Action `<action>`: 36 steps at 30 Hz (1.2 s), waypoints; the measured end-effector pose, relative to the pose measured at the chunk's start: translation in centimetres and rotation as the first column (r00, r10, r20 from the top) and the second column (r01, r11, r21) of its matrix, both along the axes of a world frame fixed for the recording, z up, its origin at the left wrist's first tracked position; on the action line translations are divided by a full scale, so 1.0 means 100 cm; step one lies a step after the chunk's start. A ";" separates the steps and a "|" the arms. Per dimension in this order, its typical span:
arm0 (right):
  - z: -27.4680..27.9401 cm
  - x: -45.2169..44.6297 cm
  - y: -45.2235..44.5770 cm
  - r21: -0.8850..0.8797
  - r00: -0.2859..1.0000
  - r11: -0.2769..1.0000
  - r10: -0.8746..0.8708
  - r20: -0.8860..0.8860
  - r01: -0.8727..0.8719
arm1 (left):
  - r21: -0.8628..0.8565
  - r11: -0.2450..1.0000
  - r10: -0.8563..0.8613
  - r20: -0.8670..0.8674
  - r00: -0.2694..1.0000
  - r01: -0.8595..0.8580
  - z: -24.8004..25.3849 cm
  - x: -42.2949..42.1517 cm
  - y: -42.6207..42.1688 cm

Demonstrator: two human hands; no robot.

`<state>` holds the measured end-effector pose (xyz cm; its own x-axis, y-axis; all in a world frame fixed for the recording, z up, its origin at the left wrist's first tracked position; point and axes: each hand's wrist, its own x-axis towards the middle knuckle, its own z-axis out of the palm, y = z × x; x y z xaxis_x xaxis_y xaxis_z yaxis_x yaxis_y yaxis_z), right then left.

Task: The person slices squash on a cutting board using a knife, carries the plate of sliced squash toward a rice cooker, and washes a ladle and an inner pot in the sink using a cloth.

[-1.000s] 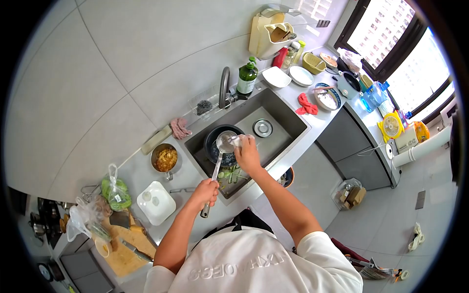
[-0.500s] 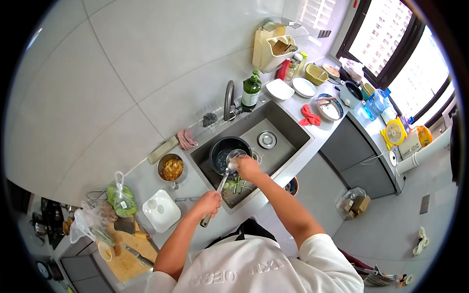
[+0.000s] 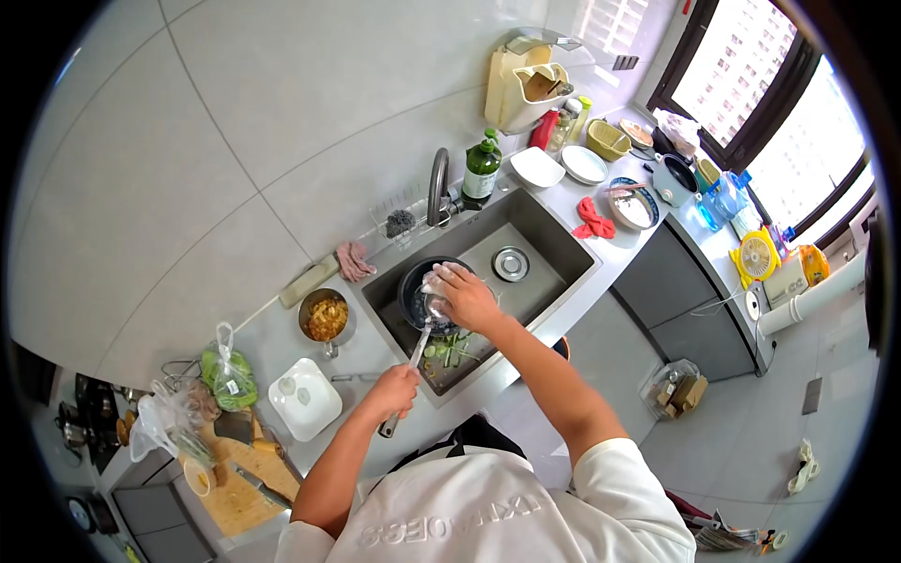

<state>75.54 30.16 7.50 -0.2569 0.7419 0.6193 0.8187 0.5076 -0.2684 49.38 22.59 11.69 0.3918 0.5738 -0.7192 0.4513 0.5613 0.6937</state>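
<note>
My left hand point(image 3: 396, 392) is wrapped round the handle of a metal ladle point(image 3: 419, 347), whose bowl end is over a dark pot point(image 3: 410, 290) in the sink. Above that pot, my right hand point(image 3: 465, 298) presses a whitish, translucent wad point(image 3: 435, 281) against the ladle's bowl, which it mostly hides. Some liquid shows inside the pot. Green vegetable scraps point(image 3: 452, 351) lie in the sink point(image 3: 554, 246) beside the pot, on the side nearer to me.
Left of the sink are a pot of brown food point(image 3: 325, 316), a white plate point(image 3: 305, 400), bagged greens point(image 3: 228, 377) and a cutting board point(image 3: 235, 497) with a knife point(image 3: 263, 487). A faucet point(image 3: 438, 188) and green bottle point(image 3: 481, 169) stand behind; a red cloth point(image 3: 593, 220) lies right.
My right hand has shifted up and left over the ladle's bowl, its fingers now flatter and more spread. My left hand keeps its hold on the handle, moved only slightly.
</note>
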 end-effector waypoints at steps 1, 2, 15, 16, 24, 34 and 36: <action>0.002 0.000 0.001 -0.004 0.998 0.998 0.064 0.028 -0.063 | 0.002 1.000 0.003 -0.001 1.000 -0.003 0.000 -0.004 0.001; 0.001 0.003 0.003 -0.010 0.992 0.995 0.104 0.073 -0.103 | 0.083 0.995 -0.049 -0.080 0.996 0.055 0.006 -0.008 0.001; 0.001 -0.014 0.016 -0.071 0.960 0.964 -0.245 0.133 0.256 | 0.292 0.950 -0.074 -0.143 0.987 0.113 0.020 0.001 0.000; 0.000 -0.019 0.015 -0.072 0.960 0.964 -0.245 0.134 0.256 | 0.290 0.950 -0.074 -0.142 0.987 0.113 0.021 0.001 0.001; -0.068 -0.039 0.041 -0.679 0.530 0.717 -0.641 -0.555 0.157 | 0.134 0.987 0.090 -0.007 0.996 -0.088 0.016 0.001 0.006; -0.036 -0.063 -0.009 -0.546 0.394 0.812 -0.579 -0.714 0.206 | 0.065 0.975 0.202 0.118 0.972 -0.211 -0.001 0.000 0.008; -0.028 -0.061 -0.007 -0.510 0.521 0.837 -0.530 -0.669 0.197 | 0.066 0.988 0.131 0.104 0.986 -0.139 0.005 0.001 0.006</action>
<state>69.44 29.42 4.65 0.5267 0.8403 0.1281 0.3037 -0.0453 -0.9517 49.46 23.17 12.16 0.3746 0.6754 -0.6352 0.3017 0.5591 0.7723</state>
